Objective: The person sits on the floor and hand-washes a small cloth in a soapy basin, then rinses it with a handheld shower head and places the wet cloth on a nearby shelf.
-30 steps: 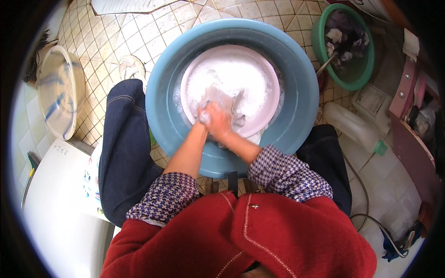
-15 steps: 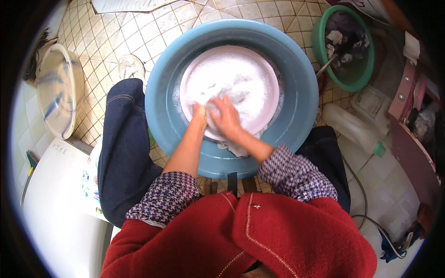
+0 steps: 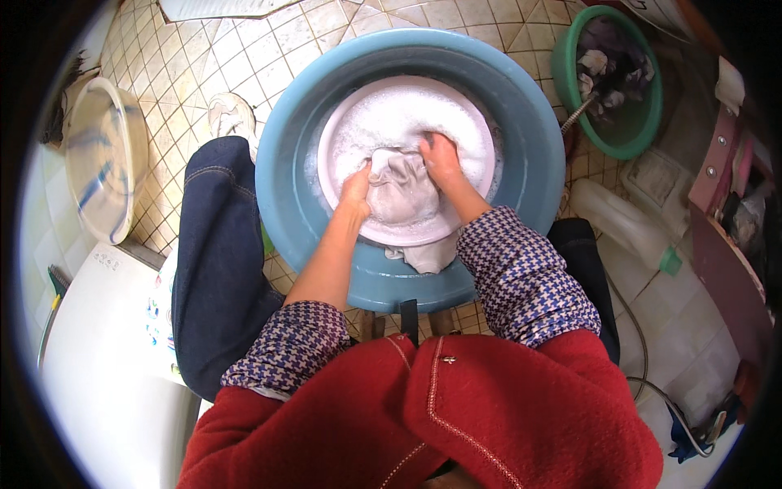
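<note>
A pale, wet cloth (image 3: 401,191) lies bunched in the near half of a pink basin (image 3: 396,237) full of white suds (image 3: 391,106). Its lower end hangs over the basin's near rim into the large blue tub (image 3: 281,155) around it. At the cloth's left edge, my left hand (image 3: 356,189) grips it with the thumb on top. My right hand (image 3: 442,160) has its fingers curled at the cloth's upper right edge, holding it, the fingertips partly lost in the foam.
A green basin (image 3: 564,77) with dark and pale wet clothes stands at the far right, a hose (image 3: 580,112) running into it. A whitish plastic jug (image 3: 623,218) lies below it. To the left are a translucent basin (image 3: 102,163) and a white appliance (image 3: 106,342). My knees flank the tub.
My hands were close together at the basin's near left; now they are apart. My right hand has moved right and away from me, and the bunched cloth shows above the suds between them.
</note>
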Available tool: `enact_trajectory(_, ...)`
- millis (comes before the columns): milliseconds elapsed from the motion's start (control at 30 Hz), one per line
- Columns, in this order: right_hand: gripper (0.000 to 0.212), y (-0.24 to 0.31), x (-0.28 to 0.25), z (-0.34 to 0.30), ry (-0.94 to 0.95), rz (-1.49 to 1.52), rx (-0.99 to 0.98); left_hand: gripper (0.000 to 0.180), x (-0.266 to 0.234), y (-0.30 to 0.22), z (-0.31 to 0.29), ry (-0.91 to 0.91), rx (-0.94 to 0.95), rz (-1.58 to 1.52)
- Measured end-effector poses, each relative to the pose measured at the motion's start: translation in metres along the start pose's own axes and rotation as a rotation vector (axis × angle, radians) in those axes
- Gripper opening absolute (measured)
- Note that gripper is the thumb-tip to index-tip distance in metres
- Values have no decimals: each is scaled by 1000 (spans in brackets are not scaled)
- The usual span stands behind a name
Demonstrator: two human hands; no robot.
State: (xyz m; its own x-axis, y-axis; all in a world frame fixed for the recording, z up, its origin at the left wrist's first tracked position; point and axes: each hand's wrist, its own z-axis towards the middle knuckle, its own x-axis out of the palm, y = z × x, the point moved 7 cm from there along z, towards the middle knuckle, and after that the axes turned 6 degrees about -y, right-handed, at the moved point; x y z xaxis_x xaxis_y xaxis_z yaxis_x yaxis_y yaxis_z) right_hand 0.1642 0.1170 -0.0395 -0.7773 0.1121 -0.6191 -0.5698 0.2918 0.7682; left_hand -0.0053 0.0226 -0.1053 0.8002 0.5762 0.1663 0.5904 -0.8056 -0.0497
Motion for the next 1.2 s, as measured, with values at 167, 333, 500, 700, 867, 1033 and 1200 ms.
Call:
enact_trajectory(167,45,72,4,-53,228,104,-20,34,-13,-12,-3,-184,148,-49)
enact_trajectory(333,24,167,-2,-117,345,399,-198,34,7,-10,-29,99,57,-83)
enact_trajectory(500,24,74,34,-40,273,-166,90,34,22,-1,-22,-3,31,11)
enact_trajectory(700,34,-16,-5,10,178,18,77,36,0,-38,-26,-354,404,520)
enact_trajectory(867,52,2,-25,-24,322,-147,-144,34,40,-74,-82,-561,1013,1126)
enact_trajectory(1033,31,3,-32,-20,291,-72,12,29,103,-56,-104,-156,1108,1232)
enact_trajectory(1200,30,6,-60,-9,360,293,501,64,74,64,-89,506,-293,1056)
